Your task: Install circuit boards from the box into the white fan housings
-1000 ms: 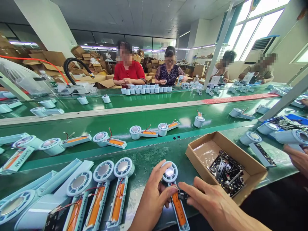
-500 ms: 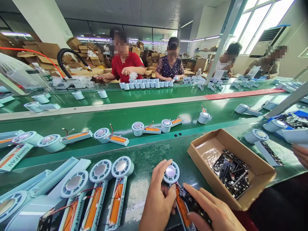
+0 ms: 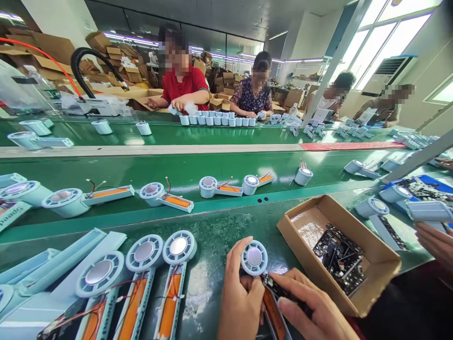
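My left hand (image 3: 239, 297) is closed around the neck of a light blue handheld fan (image 3: 255, 258) with a round, silver-centred head. Its handle lies open toward me and shows an orange battery (image 3: 273, 309). Between the fingers of my right hand (image 3: 314, 307) is a black circuit board (image 3: 270, 281), held over the handle with its far end close to the fan's neck. My fingers cover most of the board, so whether it touches the handle I cannot tell. Left of my hands lie several similar fans (image 3: 179, 246) with exposed batteries and thin red wires.
A cardboard box (image 3: 380, 293) of black circuit boards stands to the right. Beyond it, a co-worker's hand (image 3: 433, 241) is near more fans and a blue tray (image 3: 430, 182). Fan parts lie along the green conveyor (image 3: 170, 165). Several people sit across the line.
The circuit board's far end has come closer to the fan's neck, and my right hand lies lower over the handle. My left hand keeps its grip. The view has shifted slightly.
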### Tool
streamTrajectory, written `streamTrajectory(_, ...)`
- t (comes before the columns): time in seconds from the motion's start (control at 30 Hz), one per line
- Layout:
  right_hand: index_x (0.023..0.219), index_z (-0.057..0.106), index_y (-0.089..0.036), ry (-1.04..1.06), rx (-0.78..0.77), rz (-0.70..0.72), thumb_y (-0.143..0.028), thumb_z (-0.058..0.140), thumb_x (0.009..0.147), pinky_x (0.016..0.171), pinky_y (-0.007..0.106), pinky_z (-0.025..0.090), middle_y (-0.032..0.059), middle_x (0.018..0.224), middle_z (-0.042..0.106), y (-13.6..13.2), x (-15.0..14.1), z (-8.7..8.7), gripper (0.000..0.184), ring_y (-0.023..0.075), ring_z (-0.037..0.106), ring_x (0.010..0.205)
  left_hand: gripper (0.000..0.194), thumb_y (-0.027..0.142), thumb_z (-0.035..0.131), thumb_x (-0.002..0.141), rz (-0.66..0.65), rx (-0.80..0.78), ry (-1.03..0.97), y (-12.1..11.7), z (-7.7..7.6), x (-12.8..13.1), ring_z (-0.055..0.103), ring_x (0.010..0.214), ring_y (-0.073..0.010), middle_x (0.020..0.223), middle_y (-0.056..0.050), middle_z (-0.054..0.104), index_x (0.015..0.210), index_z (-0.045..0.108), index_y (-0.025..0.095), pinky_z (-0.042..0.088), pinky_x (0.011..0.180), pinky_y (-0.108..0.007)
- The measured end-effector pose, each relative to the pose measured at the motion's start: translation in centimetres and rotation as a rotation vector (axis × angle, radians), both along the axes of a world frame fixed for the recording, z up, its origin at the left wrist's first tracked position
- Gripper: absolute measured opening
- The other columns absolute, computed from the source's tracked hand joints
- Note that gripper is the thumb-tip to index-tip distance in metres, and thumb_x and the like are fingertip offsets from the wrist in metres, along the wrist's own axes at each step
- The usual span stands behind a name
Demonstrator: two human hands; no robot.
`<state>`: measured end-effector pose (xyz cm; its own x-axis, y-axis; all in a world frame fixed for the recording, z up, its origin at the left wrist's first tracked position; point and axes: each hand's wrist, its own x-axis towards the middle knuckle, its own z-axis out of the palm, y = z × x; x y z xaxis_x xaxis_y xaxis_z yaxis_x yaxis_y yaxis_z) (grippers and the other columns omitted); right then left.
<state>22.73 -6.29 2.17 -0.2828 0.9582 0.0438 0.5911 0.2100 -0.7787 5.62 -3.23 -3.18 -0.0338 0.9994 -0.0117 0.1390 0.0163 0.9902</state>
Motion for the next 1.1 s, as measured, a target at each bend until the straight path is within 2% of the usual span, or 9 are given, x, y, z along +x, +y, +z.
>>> streamTrajectory(0.13, 0.131, 0.067, -0.027, -0.051, 0.208, -0.077, -0.025, 0.059, 0.098, 0.08, 0.02, 0.06, 0.0052, 0.098, 0.07, -0.7, -0.5, -2.6, 0.034, 0.0163, 0.072, 0.088, 0.062, 0.017, 0.054, 0.085, 0.008, -0.057, -0.057, -0.3, -0.4, 0.1, 0.071, 0.07, -0.0226, 0.11, -0.006, 0.071, 0.142, 0.048, 0.038, 0.059, 0.049, -0.032)
streamTrajectory(0.27, 0.141, 0.058, -0.02, -0.159, 0.424, -0.104, -0.022, 0.056, 0.1, 0.076, 0.019, 0.061, 0.0097, 0.102, 0.069, -1.5, -1.3, -4.8, 0.041, 0.0165, 0.073, 0.086, 0.062, 0.028, 0.05, 0.092, -0.092, -0.122, -0.2, -0.8, -0.3, -0.3, 0.062, 0.05, -0.0147, 0.122, -0.008, 0.068, 0.152, 0.036, 0.039, 0.056, 0.042, -0.033)
streamTrajectory(0.57, 0.139, 0.056, -0.009, -0.494, 0.591, -0.138, -0.026, 0.046, 0.106, 0.058, 0.017, 0.06, 0.0143, 0.099, 0.066, -1.7, -2.6, -5.7, 0.039, 0.0157, 0.073, 0.075, 0.054, 0.031, 0.047, 0.098, -0.133, -0.072, -0.317, -1.5, -0.1, -1.2, 0.061, 0.061, -0.009, 0.161, -0.004, 0.028, 0.148, 0.036, 0.046, 0.063, 0.071, -0.039)
streamTrajectory(0.67, 0.138, 0.058, -0.01, -0.477, 0.631, -0.232, -0.027, 0.05, 0.104, 0.069, 0.026, 0.063, 0.0155, 0.101, 0.064, -1.7, -3.3, -6.2, 0.038, 0.0205, 0.071, 0.085, 0.054, 0.032, 0.047, 0.099, -0.122, -0.011, -0.185, -1.5, -0.2, -1.2, 0.069, 0.087, -0.0184, 0.161, -0.006, 0.027, 0.151, 0.035, 0.042, 0.063, 0.079, -0.039)
streamTrajectory(0.73, 0.14, 0.056, -0.013, -0.464, 0.657, -0.314, -0.028, 0.051, 0.104, 0.075, 0.034, 0.063, 0.0164, 0.105, 0.063, -1.8, -4.1, -6.8, 0.04, 0.0243, 0.069, 0.09, 0.055, 0.033, 0.05, 0.098, -0.098, 0.018, -0.106, -1.4, -0.2, -1.3, 0.064, 0.113, -0.0273, 0.16, -0.008, 0.031, 0.152, 0.037, 0.038, 0.061, 0.086, -0.04)
streamTrajectory(0.8, 0.143, 0.053, -0.016, -0.464, 0.666, -0.387, -0.029, 0.05, 0.104, 0.075, 0.04, 0.062, 0.0162, 0.106, 0.063, -1.9, -4.9, -7.5, 0.042, 0.0264, 0.067, 0.09, 0.056, 0.033, 0.052, 0.097, -0.087, 0.026, -0.067, -1.3, -0.2, -1.4, 0.059, 0.123, -0.0303, 0.159, -0.009, 0.034, 0.152, 0.038, 0.036, 0.061, 0.089, -0.041)
streamTrajectory(0.87, 0.145, 0.052, -0.018, -0.483, 0.651, -0.439, -0.03, 0.049, 0.104, 0.076, 0.044, 0.061, 0.016, 0.106, 0.064, -2.1, -5.7, -8.1, 0.043, 0.0276, 0.066, 0.09, 0.057, 0.034, 0.053, 0.097, -0.096, 0.015, -0.055, -1.1, -0.1, -1.6, 0.064, 0.113, -0.0272, 0.159, -0.009, 0.033, 0.152, 0.037, 0.037, 0.062, 0.086, -0.04)
streamTrajectory(0.97, 0.148, 0.049, -0.017, -0.505, 0.611, -0.447, -0.03, 0.05, 0.103, 0.079, 0.047, 0.061, 0.0174, 0.11, 0.065, -2.2, -6.0, -8.0, 0.046, 0.029, 0.067, 0.092, 0.063, 0.035, 0.058, 0.095, -0.137, -0.037, -0.043, -0.9, 0.2, -1.8, 0.067, 0.081, -0.0153, 0.158, -0.008, 0.032, 0.152, 0.033, 0.043, 0.063, 0.08, -0.038)
streamTrajectory(1.1, 0.145, 0.053, -0.018, -0.256, 0.405, -0.226, -0.028, 0.045, 0.105, 0.087, 0.032, 0.062, 0.0152, 0.117, 0.067, -2.6, -2.8, -5.2, 0.042, 0.0229, 0.07, 0.103, 0.063, 0.037, 0.062, 0.093, -0.099, -0.072, 0.024, -0.8, 0.7, -1.8, 0.063, 0.072, -0.0118, 0.154, -0.004, 0.036, 0.149, 0.036, 0.047, 0.062, 0.075, -0.037)
